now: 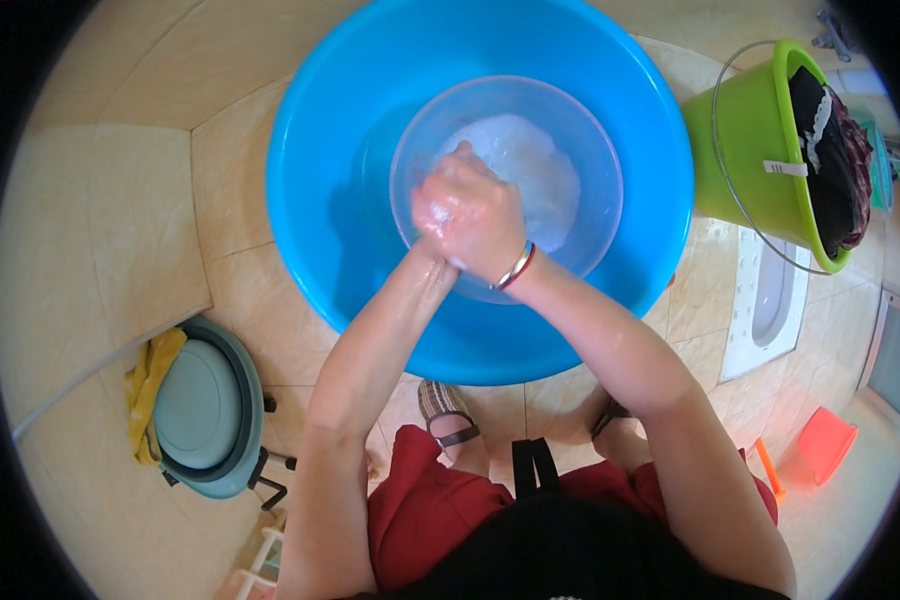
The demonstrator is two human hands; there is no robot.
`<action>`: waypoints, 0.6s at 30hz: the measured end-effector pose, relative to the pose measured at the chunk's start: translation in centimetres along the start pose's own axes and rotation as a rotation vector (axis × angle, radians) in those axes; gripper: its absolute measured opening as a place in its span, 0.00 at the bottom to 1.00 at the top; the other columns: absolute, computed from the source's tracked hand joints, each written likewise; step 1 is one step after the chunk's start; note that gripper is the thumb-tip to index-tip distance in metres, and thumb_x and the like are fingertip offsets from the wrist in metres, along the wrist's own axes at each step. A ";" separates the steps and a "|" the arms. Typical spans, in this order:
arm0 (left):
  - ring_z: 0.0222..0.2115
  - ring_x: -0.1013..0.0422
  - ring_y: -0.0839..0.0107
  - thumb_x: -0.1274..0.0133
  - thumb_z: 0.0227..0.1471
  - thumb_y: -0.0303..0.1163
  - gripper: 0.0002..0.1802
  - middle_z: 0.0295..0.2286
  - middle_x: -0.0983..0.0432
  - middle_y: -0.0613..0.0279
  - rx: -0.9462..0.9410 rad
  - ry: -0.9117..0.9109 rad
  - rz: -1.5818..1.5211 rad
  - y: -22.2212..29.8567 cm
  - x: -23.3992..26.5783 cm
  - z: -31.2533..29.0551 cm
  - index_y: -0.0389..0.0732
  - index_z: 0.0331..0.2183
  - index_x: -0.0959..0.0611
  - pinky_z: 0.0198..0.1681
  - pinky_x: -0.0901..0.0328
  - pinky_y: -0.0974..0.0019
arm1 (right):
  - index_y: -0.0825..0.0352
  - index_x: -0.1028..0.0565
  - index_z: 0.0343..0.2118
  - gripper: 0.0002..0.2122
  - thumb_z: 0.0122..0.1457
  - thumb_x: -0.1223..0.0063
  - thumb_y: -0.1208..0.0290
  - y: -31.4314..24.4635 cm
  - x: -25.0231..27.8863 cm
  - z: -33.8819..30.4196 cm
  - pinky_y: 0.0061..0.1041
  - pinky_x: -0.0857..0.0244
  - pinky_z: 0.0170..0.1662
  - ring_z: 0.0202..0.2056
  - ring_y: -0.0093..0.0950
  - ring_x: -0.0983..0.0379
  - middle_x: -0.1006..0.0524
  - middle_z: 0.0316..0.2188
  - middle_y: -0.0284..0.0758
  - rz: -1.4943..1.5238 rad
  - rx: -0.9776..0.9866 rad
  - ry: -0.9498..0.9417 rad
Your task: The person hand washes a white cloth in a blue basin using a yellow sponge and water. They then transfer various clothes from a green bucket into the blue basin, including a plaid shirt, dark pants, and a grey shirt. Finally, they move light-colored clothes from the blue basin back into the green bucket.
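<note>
Both my hands are pressed together over the left side of a clear plastic basin [602, 235]. Whitish, sudsy water [535, 170] fills its bottom. My right hand [485, 225], with a bangle [516, 267] at its wrist, lies closed across my left hand [435, 207]. The left hand is wet and shiny, its fingers curled in and mostly covered. Whatever may be between the hands is hidden. The clear basin sits inside a large blue tub [335, 130].
A green bucket [750, 150] with dark clothes [832, 180] stands right of the tub, near a white squat toilet [767, 300]. At left is a grey-green folded basin [200, 405] with a yellow cloth [157, 385]. A red dustpan-like piece [826, 445] lies lower right.
</note>
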State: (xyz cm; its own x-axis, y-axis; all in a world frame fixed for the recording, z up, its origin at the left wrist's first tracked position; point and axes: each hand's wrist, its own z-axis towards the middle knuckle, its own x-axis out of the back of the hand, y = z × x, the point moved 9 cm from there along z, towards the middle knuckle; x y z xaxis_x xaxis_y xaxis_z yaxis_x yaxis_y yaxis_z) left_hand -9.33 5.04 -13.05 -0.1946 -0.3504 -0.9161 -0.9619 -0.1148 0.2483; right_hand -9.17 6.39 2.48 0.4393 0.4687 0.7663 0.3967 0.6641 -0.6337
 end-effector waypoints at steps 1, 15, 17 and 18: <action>0.35 0.32 0.72 0.56 0.57 0.44 0.15 0.33 0.29 0.66 -0.021 -0.030 0.012 0.0 1.2 0.4 0.45 0.40 0.27 0.38 0.35 0.67 | 0.69 0.31 0.40 0.16 0.54 0.49 0.63 0.7 -0.7 0.3 0.24 0.37 0.44 0.39 0.32 0.30 0.28 0.38 0.38 0.005 -0.085 -0.155; 0.59 0.54 0.58 0.60 0.58 0.49 0.31 0.58 0.51 0.66 0.029 0.541 0.580 2.8 2.7 -1.7 0.61 0.59 0.51 0.52 0.55 0.29 | 0.60 0.34 0.47 0.15 0.57 0.54 0.65 15.8 -4.2 -2.2 0.35 0.31 0.38 0.44 0.38 0.34 0.34 0.46 0.38 -0.529 -0.292 0.086; 0.60 0.56 0.57 0.60 0.57 0.52 0.33 0.60 0.54 0.66 0.063 0.529 0.504 2.5 2.4 -1.7 0.63 0.60 0.53 0.52 0.57 0.27 | 0.58 0.35 0.49 0.17 0.56 0.55 0.66 13.9 -6.7 -2.1 0.37 0.32 0.40 0.43 0.39 0.33 0.34 0.46 0.37 -0.586 -0.027 -0.094; 0.60 0.57 0.57 0.60 0.57 0.53 0.34 0.60 0.55 0.66 0.085 0.532 0.499 2.3 2.2 -1.8 0.62 0.60 0.54 0.52 0.58 0.27 | 0.58 0.36 0.50 0.17 0.56 0.55 0.66 13.0 -8.0 -2.4 0.38 0.33 0.41 0.43 0.40 0.33 0.34 0.46 0.37 -0.611 0.104 -0.185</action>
State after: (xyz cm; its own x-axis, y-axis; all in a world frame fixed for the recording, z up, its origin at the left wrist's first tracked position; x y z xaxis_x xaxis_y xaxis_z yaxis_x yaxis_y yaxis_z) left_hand -11.65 2.37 -13.91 -0.5144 -0.7485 -0.4185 -0.7991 0.2412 0.5507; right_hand -5.56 9.90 -12.17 0.0093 0.0742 0.9972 0.4469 0.8918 -0.0706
